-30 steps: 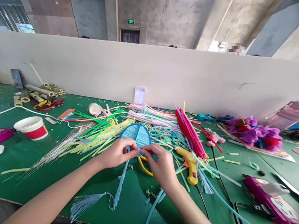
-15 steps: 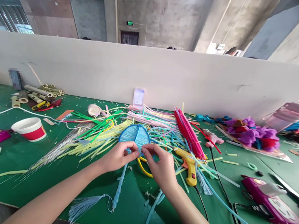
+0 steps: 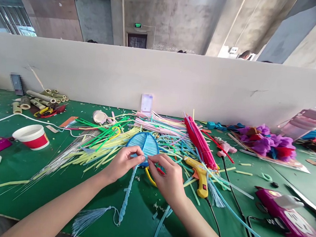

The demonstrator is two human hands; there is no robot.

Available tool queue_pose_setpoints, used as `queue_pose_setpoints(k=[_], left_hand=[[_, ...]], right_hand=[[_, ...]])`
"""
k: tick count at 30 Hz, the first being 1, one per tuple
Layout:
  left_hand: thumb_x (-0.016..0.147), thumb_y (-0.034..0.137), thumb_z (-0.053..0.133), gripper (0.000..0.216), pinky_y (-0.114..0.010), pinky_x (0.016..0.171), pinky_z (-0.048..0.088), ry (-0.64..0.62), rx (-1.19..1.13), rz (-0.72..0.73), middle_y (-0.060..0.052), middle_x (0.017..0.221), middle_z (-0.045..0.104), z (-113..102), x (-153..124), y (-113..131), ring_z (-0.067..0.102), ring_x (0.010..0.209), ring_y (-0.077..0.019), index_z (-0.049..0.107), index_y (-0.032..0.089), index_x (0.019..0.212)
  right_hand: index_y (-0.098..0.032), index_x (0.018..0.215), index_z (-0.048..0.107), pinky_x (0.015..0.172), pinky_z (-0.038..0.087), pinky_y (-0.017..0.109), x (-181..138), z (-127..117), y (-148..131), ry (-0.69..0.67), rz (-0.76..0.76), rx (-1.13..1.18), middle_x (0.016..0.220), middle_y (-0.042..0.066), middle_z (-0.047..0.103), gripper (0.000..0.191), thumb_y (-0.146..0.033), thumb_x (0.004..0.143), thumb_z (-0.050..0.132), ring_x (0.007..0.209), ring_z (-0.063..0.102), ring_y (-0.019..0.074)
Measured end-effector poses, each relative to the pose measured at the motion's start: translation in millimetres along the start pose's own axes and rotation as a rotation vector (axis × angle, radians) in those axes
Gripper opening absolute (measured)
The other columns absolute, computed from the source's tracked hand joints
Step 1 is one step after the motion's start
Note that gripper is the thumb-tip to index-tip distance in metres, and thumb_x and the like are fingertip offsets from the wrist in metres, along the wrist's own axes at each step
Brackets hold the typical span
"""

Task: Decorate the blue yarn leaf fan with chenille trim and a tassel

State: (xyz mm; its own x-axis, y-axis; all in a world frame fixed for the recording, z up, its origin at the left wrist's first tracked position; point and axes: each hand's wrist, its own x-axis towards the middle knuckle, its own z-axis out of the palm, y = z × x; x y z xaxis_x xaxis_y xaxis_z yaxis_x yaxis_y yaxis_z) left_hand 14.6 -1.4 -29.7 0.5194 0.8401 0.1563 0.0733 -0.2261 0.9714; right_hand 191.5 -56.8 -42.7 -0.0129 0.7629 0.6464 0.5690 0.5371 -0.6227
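A round blue fan wound with fuzzy strands lies face-up in front of me, with a central rib and a thicker rim. Its twisted blue handle runs toward me and ends in a pale blue tassel. At the fan's lower edge, where the handle joins, my left hand is closed in a pinch on it. Just right of that, my right hand pinches at the same edge, fingertips close to the left ones. Whatever thin piece sits between the right fingertips is too small to make out.
Behind the fan spreads a pile of coloured pipe cleaners, with a red bundle at its right. A yellow glue gun lies by my right hand. Farther out are a paper cup, a purple power strip and a pink bottle.
My fingertips have come slightly apart at the fan's lower edge. The left hand has shifted a little left, and the right hand has turned slightly. The fan has barely moved.
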Motion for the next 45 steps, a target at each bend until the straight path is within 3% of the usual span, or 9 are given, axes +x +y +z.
queue_pose_setpoints(k=[6, 13, 17, 25, 30, 37, 41, 45], left_hand=[[0.090, 0.038, 0.062, 0.024, -0.023, 0.059, 0.038, 0.017, -0.040, -0.012, 0.005, 0.070, 0.049, 1, 2, -3, 0.047, 0.060, -0.0098, 0.058, 0.016, 0.081], [0.089, 0.037, 0.063, 0.022, -0.023, 0.059, 0.040, -0.006, 0.018, 0.045, 0.002, 0.079, 0.054, 2, -1, 1, 0.048, 0.065, -0.0105, 0.062, 0.016, 0.085], [0.090, 0.033, 0.062, 0.019, -0.022, 0.060, 0.040, 0.031, 0.119, 0.132, 0.000, 0.082, 0.055, 4, -2, 2, 0.051, 0.073, -0.0124, 0.063, 0.016, 0.082], [0.094, 0.038, 0.057, 0.023, -0.023, 0.063, 0.043, 0.049, 0.223, 0.123, -0.002, 0.085, 0.061, 11, -1, -1, 0.058, 0.082, -0.0160, 0.064, 0.017, 0.087], [0.093, 0.041, 0.058, 0.027, -0.022, 0.053, 0.040, 0.100, 0.131, 0.068, 0.001, 0.078, 0.057, 12, -1, 3, 0.050, 0.062, -0.0104, 0.063, 0.016, 0.083], [0.091, 0.044, 0.064, 0.029, -0.022, 0.053, 0.038, 0.047, -0.009, 0.074, 0.004, 0.072, 0.051, 5, -3, 7, 0.047, 0.057, -0.0084, 0.061, 0.016, 0.080], [0.091, 0.042, 0.065, 0.028, -0.022, 0.054, 0.038, 0.032, -0.089, 0.054, 0.004, 0.069, 0.051, 5, -4, 6, 0.047, 0.056, -0.0083, 0.061, 0.016, 0.079], [0.090, 0.041, 0.067, 0.027, -0.022, 0.052, 0.039, 0.029, -0.186, 0.016, 0.002, 0.069, 0.054, 8, -3, 2, 0.046, 0.058, -0.0092, 0.063, 0.016, 0.080]], right_hand=[[-0.020, 0.091, 0.074, 0.075, 0.052, 0.033, 1, 3, -3, -0.021, 0.079, 0.074, 0.086, 0.006, 0.074, 0.015, -0.025, 0.092, 0.060, 0.080, 0.068, 0.0206], [-0.018, 0.079, 0.074, 0.065, 0.050, 0.023, 11, -7, -2, -0.194, 0.764, 0.827, 0.074, 0.001, 0.070, 0.030, -0.044, 0.071, 0.084, 0.069, 0.062, 0.0126], [-0.017, 0.082, 0.073, 0.064, 0.050, 0.021, 11, -10, -1, -0.232, 0.990, 1.026, 0.077, 0.001, 0.070, 0.035, -0.040, 0.062, 0.091, 0.070, 0.064, 0.0108], [-0.014, 0.074, 0.072, 0.065, 0.046, 0.020, 11, 0, -3, -0.111, 0.819, 0.873, 0.067, 0.000, 0.067, 0.038, -0.047, 0.064, 0.088, 0.064, 0.058, 0.0089], [-0.015, 0.079, 0.074, 0.067, 0.049, 0.022, 9, 3, -6, -0.058, 0.739, 0.856, 0.070, 0.000, 0.069, 0.037, -0.046, 0.065, 0.089, 0.067, 0.061, 0.0108], [-0.015, 0.082, 0.077, 0.072, 0.054, 0.021, 10, -4, -4, -0.179, 0.925, 1.175, 0.077, 0.004, 0.075, 0.030, -0.036, 0.067, 0.090, 0.069, 0.068, 0.0096], [-0.016, 0.084, 0.076, 0.073, 0.053, 0.021, 9, -5, -3, -0.219, 0.896, 1.149, 0.076, 0.002, 0.074, 0.028, -0.034, 0.068, 0.090, 0.069, 0.068, 0.0090], [-0.018, 0.083, 0.076, 0.068, 0.050, 0.019, 8, -3, -3, -0.187, 0.760, 1.024, 0.075, 0.000, 0.073, 0.027, -0.035, 0.067, 0.090, 0.065, 0.062, 0.0076]])
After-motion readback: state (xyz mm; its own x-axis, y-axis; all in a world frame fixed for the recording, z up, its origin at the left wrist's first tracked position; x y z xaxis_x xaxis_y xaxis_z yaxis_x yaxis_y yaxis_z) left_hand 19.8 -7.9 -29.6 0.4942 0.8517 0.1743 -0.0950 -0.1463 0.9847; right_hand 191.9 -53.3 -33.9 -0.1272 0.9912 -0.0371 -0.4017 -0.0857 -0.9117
